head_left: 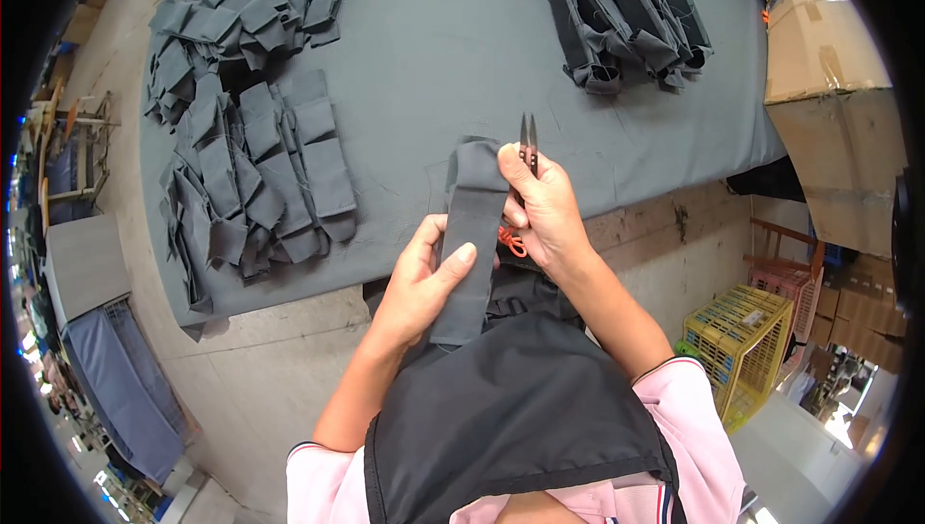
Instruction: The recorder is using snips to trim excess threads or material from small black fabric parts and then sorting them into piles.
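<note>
While my left hand [424, 274] pinches the grey fabric strip [472, 235] at frame centre, right hand [544, 211] grips its top edge plus thread snips [528, 144]. Inspection step, I'd say; trimming needs snips repositioned.

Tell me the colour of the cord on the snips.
Orange; the cord loops below the right hand, head view.

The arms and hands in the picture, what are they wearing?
Both arms are bare from the short pink sleeves down. The left sleeve and the right sleeve each end in a thin dark trim at the cuff. The left hand and right hand wear no gloves, and no rings or watch show.
</note>
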Available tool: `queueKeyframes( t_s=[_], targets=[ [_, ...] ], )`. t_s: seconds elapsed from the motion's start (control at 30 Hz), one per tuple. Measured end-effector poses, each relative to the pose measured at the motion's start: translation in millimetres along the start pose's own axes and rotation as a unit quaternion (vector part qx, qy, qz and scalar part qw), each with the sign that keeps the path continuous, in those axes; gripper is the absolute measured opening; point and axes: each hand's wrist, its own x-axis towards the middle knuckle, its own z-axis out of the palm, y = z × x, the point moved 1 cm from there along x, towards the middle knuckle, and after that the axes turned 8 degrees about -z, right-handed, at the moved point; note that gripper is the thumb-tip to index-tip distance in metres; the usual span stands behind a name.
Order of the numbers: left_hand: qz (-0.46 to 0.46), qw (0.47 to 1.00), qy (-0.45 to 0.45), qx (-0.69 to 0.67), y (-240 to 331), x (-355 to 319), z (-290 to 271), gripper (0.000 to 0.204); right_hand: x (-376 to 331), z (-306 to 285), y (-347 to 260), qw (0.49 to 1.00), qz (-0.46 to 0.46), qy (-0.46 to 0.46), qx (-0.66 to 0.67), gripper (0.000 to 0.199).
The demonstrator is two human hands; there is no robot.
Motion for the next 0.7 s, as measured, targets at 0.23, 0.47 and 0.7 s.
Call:
queueKeyframes(
  t_s=[0.23,0.47,0.7],
  targets=[
    [0.374,0.811,0.064,0.446,32,6,0,0.030,17,6,12,0.986,0.141,-0.074,-0.044,0.017],
    [0.243,0.925,0.121,0.264,9,4,-27,0.028,-34,-8,-12,0.846,-0.267,-0.056,-0.457,0.033],
    [0.240,0.935,0.083,0.248,13,5,-24,0.028,-49,4,-31,0.727,-0.327,-0.102,-0.594,0.036]
  ],
)
